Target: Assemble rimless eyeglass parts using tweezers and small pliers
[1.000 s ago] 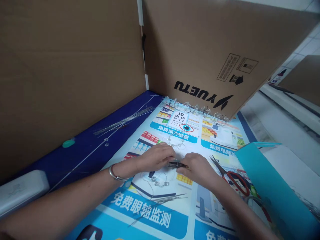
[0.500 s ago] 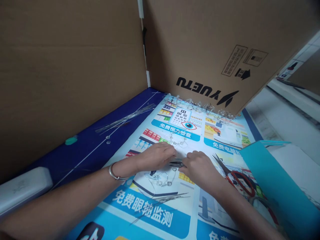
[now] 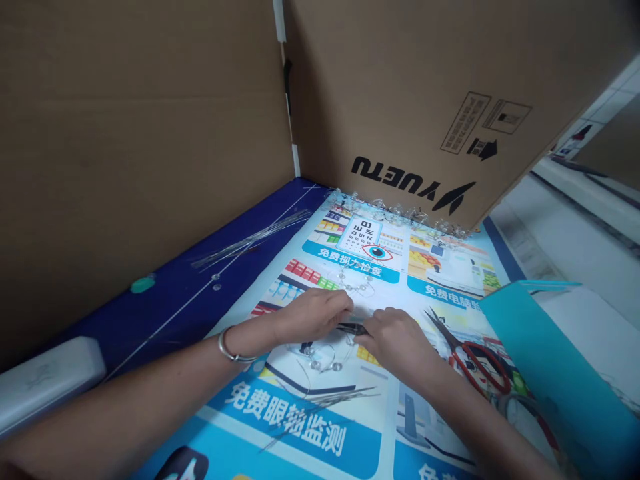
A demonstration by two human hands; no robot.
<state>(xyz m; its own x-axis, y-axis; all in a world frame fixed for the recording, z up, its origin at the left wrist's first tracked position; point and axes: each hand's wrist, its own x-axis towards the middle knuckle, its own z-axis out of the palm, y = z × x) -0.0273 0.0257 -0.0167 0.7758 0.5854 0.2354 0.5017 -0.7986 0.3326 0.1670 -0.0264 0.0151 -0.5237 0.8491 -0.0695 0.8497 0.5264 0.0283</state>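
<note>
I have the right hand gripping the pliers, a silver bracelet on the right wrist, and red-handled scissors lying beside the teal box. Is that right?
Not quite: the silver bracelet is on the wrist of the left hand, as the head view shows. The right hand grips the pliers, and the red-handled scissors lie beside the teal box.

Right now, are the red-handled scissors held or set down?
Set down: the scissors lie on the printed sheet, apart from the left hand and right hand.
</note>
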